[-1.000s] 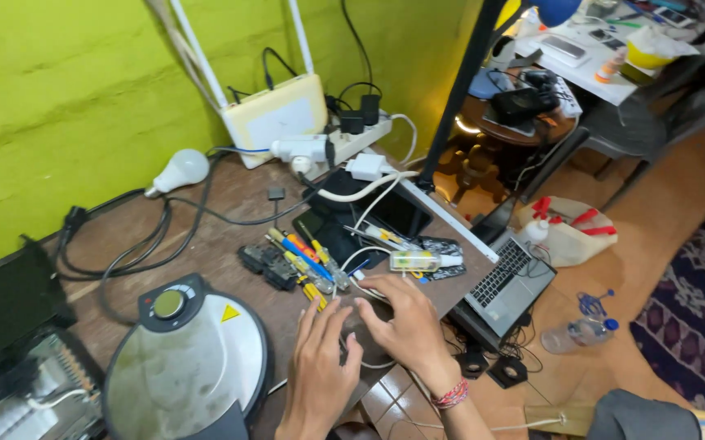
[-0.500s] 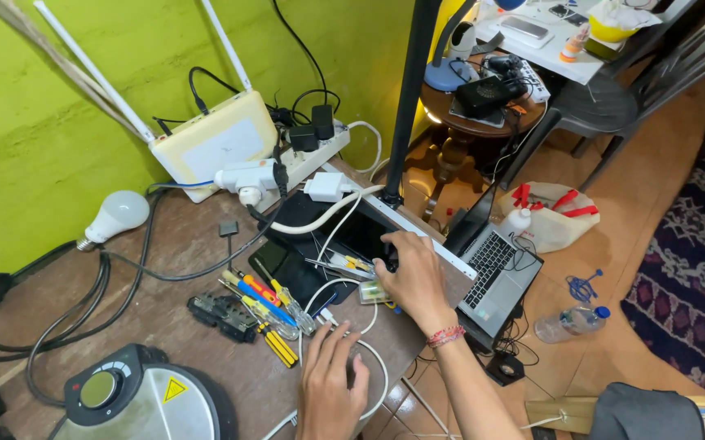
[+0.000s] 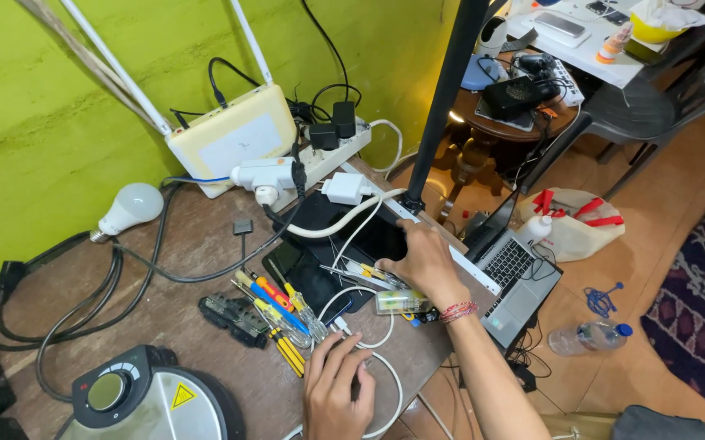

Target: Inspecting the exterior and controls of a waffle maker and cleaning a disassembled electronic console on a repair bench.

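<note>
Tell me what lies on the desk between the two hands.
Head view: between left hand and right hand lie a looping white cable and a small clear plastic tube.

Cluttered wooden table [image 3: 198, 244], screwdrivers [image 3: 275, 305], cables [image 3: 83, 301]

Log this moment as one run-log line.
left hand: flat on white cable | right hand: on black tablet edge | screwdrivers: loose on table

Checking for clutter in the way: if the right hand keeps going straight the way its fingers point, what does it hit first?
Probably the black tablet it already rests over. The right hand points up-left, and next in that line lies the thick white cable, then the white charger. Height above the tablet is unclear.
</note>
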